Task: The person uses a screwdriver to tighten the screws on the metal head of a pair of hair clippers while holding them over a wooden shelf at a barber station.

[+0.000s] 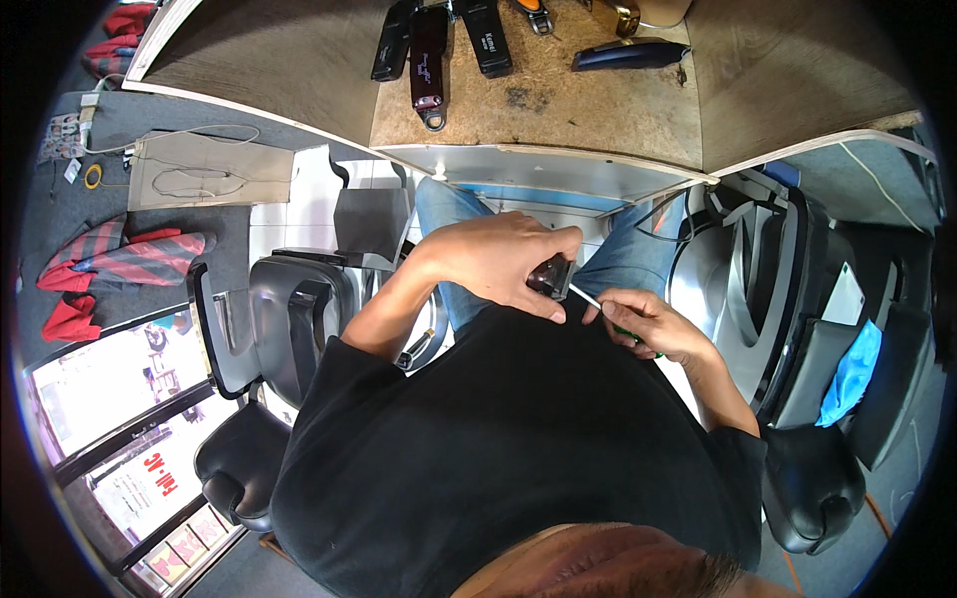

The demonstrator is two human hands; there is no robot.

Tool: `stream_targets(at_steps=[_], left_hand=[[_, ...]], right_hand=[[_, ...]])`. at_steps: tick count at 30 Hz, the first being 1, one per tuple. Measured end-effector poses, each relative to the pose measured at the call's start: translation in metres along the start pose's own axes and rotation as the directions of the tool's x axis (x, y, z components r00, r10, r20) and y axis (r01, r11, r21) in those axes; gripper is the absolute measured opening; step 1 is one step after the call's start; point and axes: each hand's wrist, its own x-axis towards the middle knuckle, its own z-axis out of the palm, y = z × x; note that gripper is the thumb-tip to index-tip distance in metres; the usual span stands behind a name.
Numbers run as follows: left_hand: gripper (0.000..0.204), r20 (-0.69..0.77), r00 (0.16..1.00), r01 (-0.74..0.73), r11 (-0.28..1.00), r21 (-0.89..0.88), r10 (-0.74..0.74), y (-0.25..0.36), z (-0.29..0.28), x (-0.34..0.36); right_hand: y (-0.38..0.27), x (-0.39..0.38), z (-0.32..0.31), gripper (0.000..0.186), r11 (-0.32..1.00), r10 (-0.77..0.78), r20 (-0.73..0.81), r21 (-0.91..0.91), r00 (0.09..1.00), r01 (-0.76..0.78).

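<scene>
Red-and-grey striped cloths [120, 254] lie on the grey floor at far left, a flat cardboard piece [209, 171] with a thin cord just above them. Black barber chair [274, 339] next, seat toward bottom left.

Left hand [503, 261] sits centre frame, above the lap, fingers curled shut around a dark hair clipper [551, 276]. Only the clipper's head end shows, poking out on the hand's right side; the rest is buried in the palm. Thumb runs along its lower edge.

Right hand [653, 324] just beside it, lower right, pinched closed on a screwdriver [598, 303]: green handle mostly hidden in the fingers, thin pale shaft angled up-left, tip meeting the clipper's head. Cannot tell exactly where on the head it touches.

Black shirt fills the lower frame, blue jeans [623, 261] under the hands.

Chipboard shelf [558, 105] up top holds several more clippers [429, 55] in a row, a dark blue one [628, 53] lying sideways on the right. Second dark chair [797, 329] at right, blue cloth [852, 374] draped on it.
</scene>
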Motion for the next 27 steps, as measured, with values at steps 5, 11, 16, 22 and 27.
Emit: stream_targets(at_steps=[5,11,16,22,27], left_hand=[[0.058,0.024,0.998,-0.062,0.997,-0.053,0.064,-0.005,0.006,0.002],[0.058,0.067,0.997,-0.043,0.998,-0.043,0.046,-0.012,0.013,0.003],[0.055,0.092,0.996,0.018,1.0,0.011,-0.019,-0.015,0.026,0.01],[0.053,0.07,0.998,-0.006,1.0,-0.004,0.006,-0.016,0.029,0.015],[0.053,-0.007,0.999,-0.042,0.984,-0.17,0.041,-0.019,0.018,0.015]], right_hand=[[0.006,0.003,-0.002,0.033,1.0,0.001,0.008,-0.012,1.0,-0.001],[0.018,0.011,0.014,0.013,0.41,-0.68,-0.116,-0.879,0.724,0.245],[0.026,0.016,0.007,0.015,0.508,-0.567,-0.11,-0.827,0.816,0.241],[0.031,0.025,-0.015,0.035,0.962,-0.191,0.023,-0.197,0.981,0.192],[0.001,0.011,-0.013,0.033,1.0,-0.013,0.012,-0.025,1.0,0.013]])
